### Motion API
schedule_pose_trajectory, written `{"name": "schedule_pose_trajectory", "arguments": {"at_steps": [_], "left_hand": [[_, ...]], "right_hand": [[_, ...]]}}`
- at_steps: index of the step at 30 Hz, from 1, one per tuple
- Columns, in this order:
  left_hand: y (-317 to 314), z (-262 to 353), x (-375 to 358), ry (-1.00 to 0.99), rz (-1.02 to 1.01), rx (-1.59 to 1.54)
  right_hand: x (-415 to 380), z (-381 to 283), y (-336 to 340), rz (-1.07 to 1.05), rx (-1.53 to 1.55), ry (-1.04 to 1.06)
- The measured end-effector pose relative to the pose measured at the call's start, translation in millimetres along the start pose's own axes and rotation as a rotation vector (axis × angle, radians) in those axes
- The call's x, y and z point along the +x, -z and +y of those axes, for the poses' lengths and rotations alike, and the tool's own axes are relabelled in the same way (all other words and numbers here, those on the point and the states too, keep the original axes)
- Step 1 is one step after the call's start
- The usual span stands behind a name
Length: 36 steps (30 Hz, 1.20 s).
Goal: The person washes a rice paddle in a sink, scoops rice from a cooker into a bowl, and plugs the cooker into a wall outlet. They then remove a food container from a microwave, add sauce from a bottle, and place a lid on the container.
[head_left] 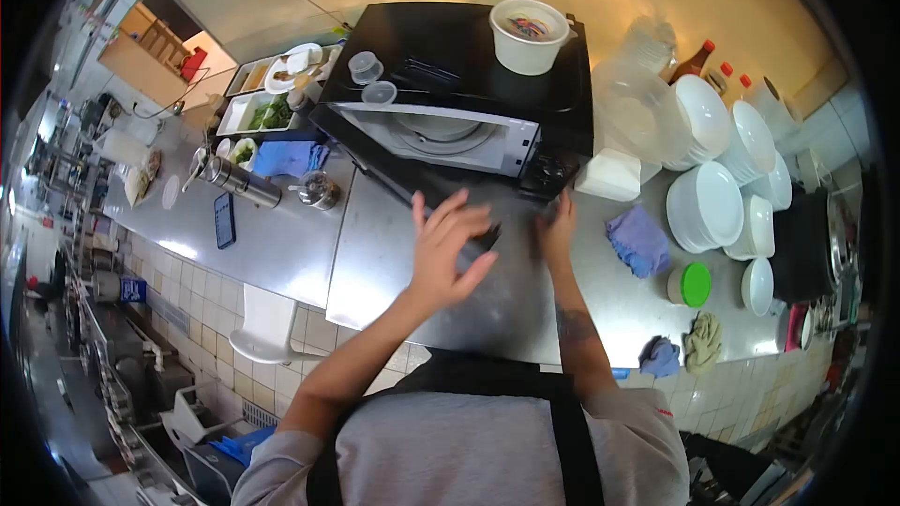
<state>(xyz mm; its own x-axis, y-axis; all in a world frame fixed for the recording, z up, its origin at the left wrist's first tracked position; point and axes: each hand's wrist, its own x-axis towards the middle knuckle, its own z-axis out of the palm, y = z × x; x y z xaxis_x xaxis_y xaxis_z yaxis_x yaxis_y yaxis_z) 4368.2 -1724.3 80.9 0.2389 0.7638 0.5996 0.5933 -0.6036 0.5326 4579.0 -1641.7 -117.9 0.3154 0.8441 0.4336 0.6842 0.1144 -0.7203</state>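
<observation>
A black microwave oven [450, 37] stands on the steel counter with its door [380, 164] swung outward on the left. Inside it, a round turntable plate [445, 136] shows in the lit white cavity. My left hand [448, 248] is raised in front of the door's free edge, fingers spread and slightly blurred, holding nothing. Close under the control knob [547, 173], at the oven's lower right corner, is my right hand [559, 230]; its thumb and fingers are apart, with fingertips at the corner. A white tub [528, 47] and small clear lids [380, 94] sit on top of the oven.
White bowls and plates [703, 206] are stacked at the right, near a purple cloth [637, 239] and a green-lidded jar [691, 285]. Leftward are a steel flask [242, 181], a phone [225, 221], a glass jar [319, 190] and trays of greens [270, 114]. A white chair [267, 328] stands below.
</observation>
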Motion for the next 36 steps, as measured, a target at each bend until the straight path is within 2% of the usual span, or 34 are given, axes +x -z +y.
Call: {"name": "schedule_pose_trajectory", "arguments": {"at_steps": [2,4,5,7,9,11,13,14,16,17,19,20,24,26,30,32,34,36], "left_hand": [[22.6,8.3,-31.7,0.125,0.129,-0.100],[52.5,10.3,-60.7,0.255,0.175,-0.115],[69.7,9.9,-70.8,0.316,0.170,-0.126],[102.6,10.7,-84.3,0.410,0.167,-0.170],[124.9,15.5,-93.0,0.452,0.167,-0.074],[140.2,23.4,-96.1,0.512,0.133,0.159],[147.4,23.9,-104.8,0.529,0.101,0.210],[146.4,24.6,-105.4,0.482,0.088,0.286],[144.7,23.9,-107.6,0.405,0.040,0.381],[143.2,23.3,-108.0,0.402,0.046,0.383],[138.7,22.8,-110.0,0.382,0.074,0.355],[136.5,20.4,-113.3,0.382,0.056,0.364],[129.0,14.3,-117.7,0.395,0.013,0.319],[126.6,12.6,-115.1,0.375,-0.006,0.304],[119.8,12.9,-112.3,0.355,-0.052,0.274],[114.4,12.5,-110.7,0.347,-0.064,0.258],[108.4,10.2,-111.7,0.336,-0.093,0.221],[102.5,7.7,-112.6,0.330,-0.104,0.204]], "right_hand": [[-11.9,-11.2,7.0,0.017,-0.035,0.022],[-26.4,-37.4,4.6,-0.172,0.101,-0.061],[-21.9,-61.2,0.7,-0.185,0.110,-0.047],[5.6,-114.9,-17.0,-0.369,0.443,-0.097],[35.4,-133.9,-65.9,-0.198,0.478,-0.019],[78.2,-153.2,-99.1,-0.335,0.808,-0.557],[119.3,-122.3,-156.6,-0.314,0.651,-0.634],[122.5,-141.8,-147.7,-0.317,0.654,-0.628],[135.0,-176.8,-129.6,-0.250,0.874,-0.984],[139.1,-171.4,-144.8,-0.251,0.876,-0.977],[144.9,-147.0,-186.1,-0.064,1.008,-0.911],[147.4,-145.1,-186.3,-0.065,1.238,-0.869],[129.3,-174.1,-152.9,0.026,1.151,-0.860],[121.2,-172.4,-148.8,0.139,1.210,-0.571],[78.1,-162.2,-130.9,0.240,1.164,-0.553],[37.3,-164.0,-99.4,-0.049,1.375,-0.735],[2.5,-153.5,-82.0,-0.241,1.357,-0.665],[-28.6,-150.9,-52.7,-0.270,1.309,-0.723]]}}
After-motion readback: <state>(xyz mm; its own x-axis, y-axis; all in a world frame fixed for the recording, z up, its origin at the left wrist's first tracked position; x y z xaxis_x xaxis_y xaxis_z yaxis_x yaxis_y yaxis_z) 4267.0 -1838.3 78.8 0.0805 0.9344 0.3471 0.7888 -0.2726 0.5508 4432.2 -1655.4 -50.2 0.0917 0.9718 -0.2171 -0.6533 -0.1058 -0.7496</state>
